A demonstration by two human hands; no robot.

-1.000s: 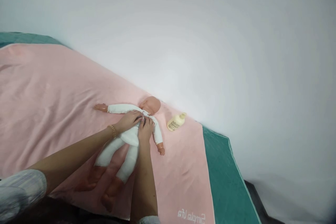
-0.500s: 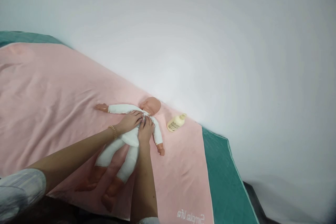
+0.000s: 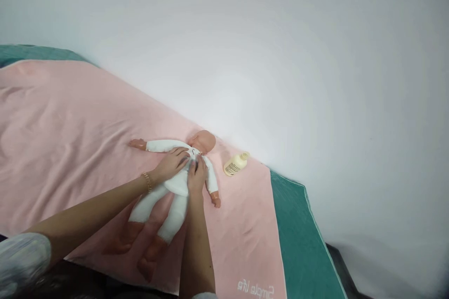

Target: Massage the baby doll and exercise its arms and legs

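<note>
A baby doll (image 3: 175, 191) in a white bodysuit lies on its back on a pink towel (image 3: 70, 121), head toward the wall. My left hand (image 3: 170, 164) rests on the doll's chest, fingers curled at the neckline of the white bodysuit. My right hand (image 3: 196, 173) sits beside it, fingertips pinched at the same neckline. Both hands meet just below the doll's chin. A gold bracelet circles my left wrist.
A small cream bottle (image 3: 235, 163) lies on its side on the towel, right of the doll's head. The towel covers a teal mattress (image 3: 301, 243) pushed against a white wall (image 3: 280, 56). White lettering is printed on the towel's near right corner.
Both hands stayed at the doll's neckline, with only small finger shifts. The view moved slightly.
</note>
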